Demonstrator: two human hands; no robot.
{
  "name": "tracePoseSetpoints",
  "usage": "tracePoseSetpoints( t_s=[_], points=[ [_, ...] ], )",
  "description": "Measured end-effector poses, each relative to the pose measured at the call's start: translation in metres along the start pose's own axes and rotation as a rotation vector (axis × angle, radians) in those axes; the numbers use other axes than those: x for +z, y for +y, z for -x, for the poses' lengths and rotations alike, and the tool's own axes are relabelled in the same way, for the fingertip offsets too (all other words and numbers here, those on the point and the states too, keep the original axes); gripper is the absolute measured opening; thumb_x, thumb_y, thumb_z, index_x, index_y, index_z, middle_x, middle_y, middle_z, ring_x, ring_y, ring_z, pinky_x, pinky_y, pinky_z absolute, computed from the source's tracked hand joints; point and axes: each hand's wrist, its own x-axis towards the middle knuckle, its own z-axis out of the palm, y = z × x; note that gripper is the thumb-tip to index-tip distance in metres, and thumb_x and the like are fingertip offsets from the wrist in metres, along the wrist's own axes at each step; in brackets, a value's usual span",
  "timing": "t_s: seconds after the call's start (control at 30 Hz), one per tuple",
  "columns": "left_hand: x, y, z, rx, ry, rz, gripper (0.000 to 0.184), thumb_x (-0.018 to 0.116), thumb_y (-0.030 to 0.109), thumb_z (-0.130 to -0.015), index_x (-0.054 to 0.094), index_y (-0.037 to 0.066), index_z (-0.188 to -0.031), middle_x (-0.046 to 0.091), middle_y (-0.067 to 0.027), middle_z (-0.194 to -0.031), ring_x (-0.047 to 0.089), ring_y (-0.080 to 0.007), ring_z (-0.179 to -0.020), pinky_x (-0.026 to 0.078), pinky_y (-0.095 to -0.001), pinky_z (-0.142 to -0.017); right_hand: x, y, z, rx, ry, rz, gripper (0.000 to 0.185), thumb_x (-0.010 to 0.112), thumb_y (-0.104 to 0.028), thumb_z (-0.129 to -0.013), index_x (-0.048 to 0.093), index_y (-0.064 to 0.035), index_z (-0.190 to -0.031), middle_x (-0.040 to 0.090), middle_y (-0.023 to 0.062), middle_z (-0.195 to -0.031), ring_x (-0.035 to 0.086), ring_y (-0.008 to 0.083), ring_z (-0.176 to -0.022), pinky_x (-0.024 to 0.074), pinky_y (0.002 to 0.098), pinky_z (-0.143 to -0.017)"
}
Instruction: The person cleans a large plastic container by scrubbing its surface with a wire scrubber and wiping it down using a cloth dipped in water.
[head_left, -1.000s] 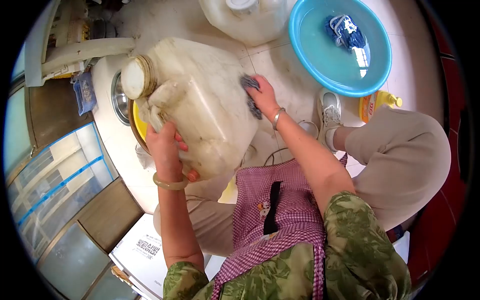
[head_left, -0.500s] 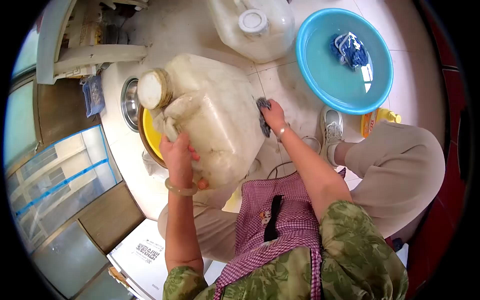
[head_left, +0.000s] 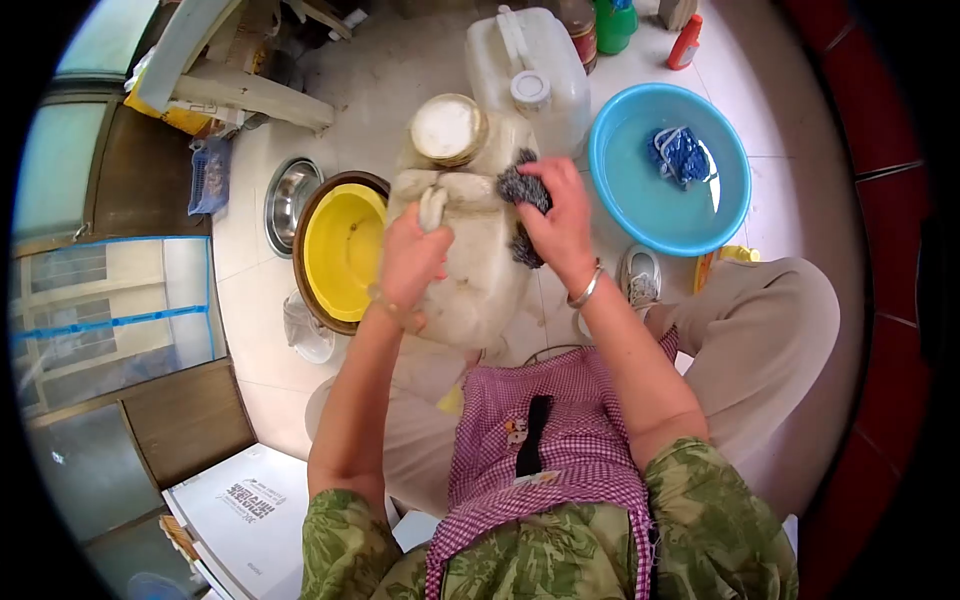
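A large cloudy plastic jug with a round white cap stands between my knees, its surface stained. My left hand is closed around the jug's moulded handle near the top. In my right hand is a dark grey scrubbing cloth, its exact kind unclear, pressed at the jug's upper right shoulder. To the right, a blue basin holds water and a crumpled blue cloth.
A second white jug stands behind. On the left are a yellow basin inside a brown one and a steel bowl. Red and green bottles are at the back; a white box lies at lower left.
The jug has gone from tilted leftward to more upright, uncovering the yellow basin. My right hand has moved the grey cloth from the jug's side up toward its shoulder.
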Motion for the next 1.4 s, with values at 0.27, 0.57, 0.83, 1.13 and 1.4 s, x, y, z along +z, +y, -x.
tracePoseSetpoints(
  t_s=[0.27,0.57,0.83,1.13,1.4],
  points=[
    [0.015,-0.011,0.011,0.138,0.194,-0.225,0.044,0.049,0.038,-0.101,0.061,-0.004,-0.099,0.066,-0.0239,-0.078,0.066,-0.0355,-0.066,0.052,-0.0459,-0.058,0.019,-0.052,0.015,-0.260,-0.349,0.170,0.028,0.064,0.000,-0.068,0.062,-0.0048,-0.095,0.058,0.0126,-0.097,0.053,0.0361,-0.093,0.0460,0.0443,-0.084],
    [0.016,-0.034,0.004,0.246,0.392,-0.332,0.060,0.032,0.049,-0.104,0.063,-0.001,-0.093,0.068,-0.0288,-0.091,0.064,-0.0470,-0.089,0.048,-0.0567,-0.081,-0.020,-0.009,0.029,0.090,-0.192,0.528,0.039,0.062,0.008,-0.064,0.065,-0.0033,-0.101,0.061,0.0141,-0.105,0.055,0.0371,-0.103,0.0469,0.0430,-0.090],
    [0.024,-0.040,0.033,0.223,0.395,-0.359,0.051,0.043,0.048,-0.103,0.056,-0.002,-0.097,0.067,-0.0299,-0.084,0.066,-0.0468,-0.081,0.050,-0.0536,-0.074,0.029,-0.063,0.004,-0.372,-0.531,0.369,0.039,0.060,0.007,-0.066,0.065,-0.0048,-0.103,0.063,0.0137,-0.105,0.055,0.0370,-0.097,0.0472,0.0445,-0.086],
    [0.016,-0.035,0.033,0.180,0.256,-0.334,0.037,0.067,0.027,-0.082,0.053,0.001,-0.105,0.068,-0.0251,-0.088,0.066,-0.0445,-0.084,0.050,-0.0530,-0.078,-0.035,-0.036,-0.009,-0.208,-0.279,0.502,0.040,0.064,0.007,-0.066,0.066,-0.0045,-0.104,0.064,0.0136,-0.106,0.056,0.0373,-0.100,0.0464,0.0437,-0.090],
    [0.009,-0.046,0.028,0.297,0.250,-0.330,0.029,0.064,0.018,-0.079,0.054,0.001,-0.102,0.068,-0.0244,-0.088,0.065,-0.0447,-0.086,0.049,-0.0547,-0.078,-0.022,0.045,0.009,-0.037,-0.335,0.473,0.041,0.065,0.004,-0.074,0.064,-0.0037,-0.114,0.064,0.0168,-0.113,0.060,0.0358,-0.107,0.0469,0.0411,-0.097]
  ],
)
